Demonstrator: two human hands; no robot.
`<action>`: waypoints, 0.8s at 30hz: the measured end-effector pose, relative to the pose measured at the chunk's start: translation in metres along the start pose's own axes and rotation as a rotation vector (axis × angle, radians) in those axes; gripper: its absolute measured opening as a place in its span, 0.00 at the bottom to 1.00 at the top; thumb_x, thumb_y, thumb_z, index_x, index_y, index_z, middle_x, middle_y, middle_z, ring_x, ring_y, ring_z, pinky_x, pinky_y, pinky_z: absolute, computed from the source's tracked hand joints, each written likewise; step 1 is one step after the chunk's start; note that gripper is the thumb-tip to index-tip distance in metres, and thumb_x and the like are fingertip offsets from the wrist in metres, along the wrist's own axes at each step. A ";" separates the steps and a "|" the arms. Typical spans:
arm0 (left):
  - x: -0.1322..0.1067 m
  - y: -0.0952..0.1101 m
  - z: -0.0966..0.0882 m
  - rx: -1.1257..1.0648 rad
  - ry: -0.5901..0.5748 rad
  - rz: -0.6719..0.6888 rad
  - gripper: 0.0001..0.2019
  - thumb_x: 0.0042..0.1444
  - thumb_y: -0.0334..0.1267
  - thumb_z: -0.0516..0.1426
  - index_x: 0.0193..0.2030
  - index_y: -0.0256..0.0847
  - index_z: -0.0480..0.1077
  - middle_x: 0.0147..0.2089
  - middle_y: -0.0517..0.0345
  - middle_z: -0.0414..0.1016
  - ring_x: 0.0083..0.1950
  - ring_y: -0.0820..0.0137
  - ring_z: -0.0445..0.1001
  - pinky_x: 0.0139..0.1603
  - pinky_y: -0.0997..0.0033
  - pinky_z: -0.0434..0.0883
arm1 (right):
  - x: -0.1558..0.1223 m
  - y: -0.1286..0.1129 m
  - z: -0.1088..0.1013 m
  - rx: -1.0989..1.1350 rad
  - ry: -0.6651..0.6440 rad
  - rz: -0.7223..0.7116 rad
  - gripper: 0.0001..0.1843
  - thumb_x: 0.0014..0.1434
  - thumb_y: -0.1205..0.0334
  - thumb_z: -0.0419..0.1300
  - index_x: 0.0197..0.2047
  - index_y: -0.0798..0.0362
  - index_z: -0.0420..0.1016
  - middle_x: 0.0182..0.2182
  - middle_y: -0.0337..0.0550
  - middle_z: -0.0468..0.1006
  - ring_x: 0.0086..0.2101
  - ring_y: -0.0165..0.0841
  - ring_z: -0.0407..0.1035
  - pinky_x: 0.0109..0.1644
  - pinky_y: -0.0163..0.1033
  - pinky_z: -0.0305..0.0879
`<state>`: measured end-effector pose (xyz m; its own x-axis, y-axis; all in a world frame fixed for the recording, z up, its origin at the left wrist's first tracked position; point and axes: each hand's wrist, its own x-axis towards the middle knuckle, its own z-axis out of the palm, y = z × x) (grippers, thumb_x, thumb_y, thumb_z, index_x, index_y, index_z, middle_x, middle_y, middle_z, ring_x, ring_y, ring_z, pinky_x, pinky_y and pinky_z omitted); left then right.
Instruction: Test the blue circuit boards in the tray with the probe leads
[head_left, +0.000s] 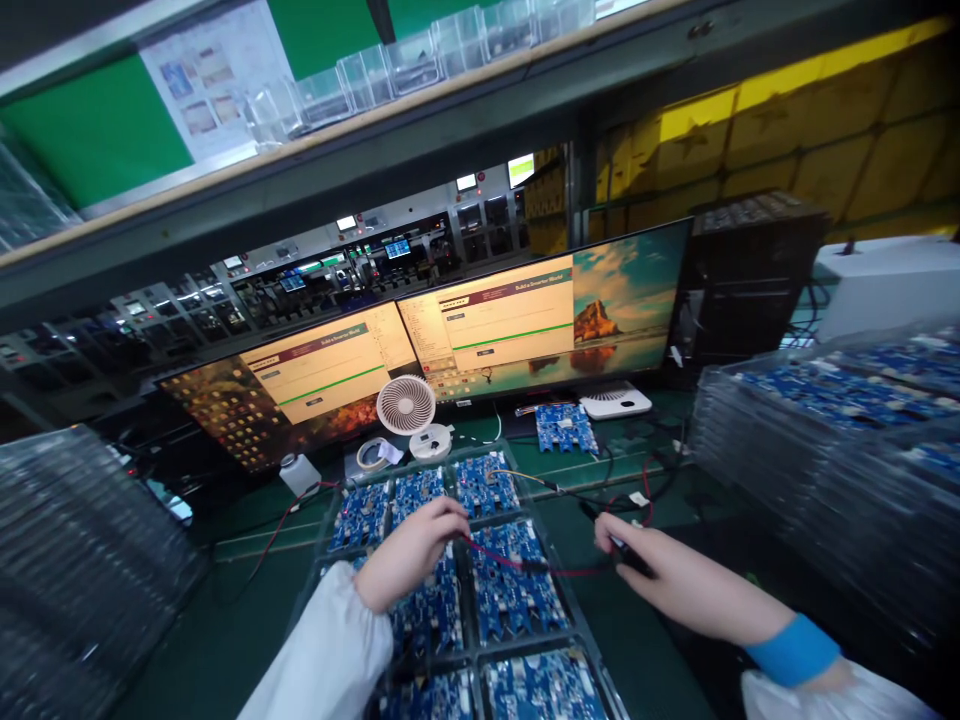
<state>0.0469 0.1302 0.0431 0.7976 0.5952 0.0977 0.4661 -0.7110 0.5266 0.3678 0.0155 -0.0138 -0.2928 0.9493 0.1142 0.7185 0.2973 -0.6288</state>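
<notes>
The clear tray (556, 575) of blue circuit boards (517, 590) lies directly in front of the monitors (525, 310). The left hand (414, 545) rests over the tray's middle row, fingers curled together pinching the red wire (491, 556) above a board. The right hand (660, 570), just right of the tray, lies palm-down, forearm angled inward, fingers closed around a dark connector (628, 555).

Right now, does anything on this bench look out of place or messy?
One blue circuit board lies alone on the green mat under the right monitor, outside the clear tray. Red and black wires trail across the tray.
</notes>
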 end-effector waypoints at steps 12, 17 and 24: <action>0.104 -0.107 0.027 -0.007 0.431 -0.273 0.09 0.51 0.22 0.55 0.34 0.37 0.74 0.36 0.54 0.77 0.41 0.65 0.74 0.49 0.65 0.68 | 0.011 -0.005 0.002 0.078 0.221 -0.154 0.17 0.69 0.49 0.40 0.46 0.54 0.58 0.45 0.42 0.62 0.45 0.35 0.60 0.47 0.37 0.59; 0.121 -0.134 0.037 -0.013 0.452 -0.362 0.08 0.50 0.23 0.58 0.34 0.38 0.74 0.34 0.57 0.77 0.39 0.68 0.74 0.47 0.69 0.68 | 0.012 -0.009 0.004 0.002 0.272 -0.254 0.12 0.70 0.56 0.39 0.47 0.53 0.57 0.45 0.39 0.61 0.45 0.30 0.61 0.45 0.32 0.59; 0.127 -0.149 0.047 -0.029 0.469 -0.450 0.08 0.50 0.23 0.58 0.35 0.37 0.73 0.33 0.58 0.77 0.37 0.71 0.74 0.44 0.72 0.68 | 0.012 -0.015 0.004 -0.092 0.315 -0.314 0.10 0.71 0.61 0.38 0.49 0.52 0.55 0.45 0.36 0.61 0.45 0.27 0.61 0.45 0.29 0.58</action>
<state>0.0970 0.2946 -0.0632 0.2718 0.9375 0.2172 0.7000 -0.3475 0.6239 0.3513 0.0216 -0.0062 -0.3093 0.7924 0.5258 0.6832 0.5697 -0.4568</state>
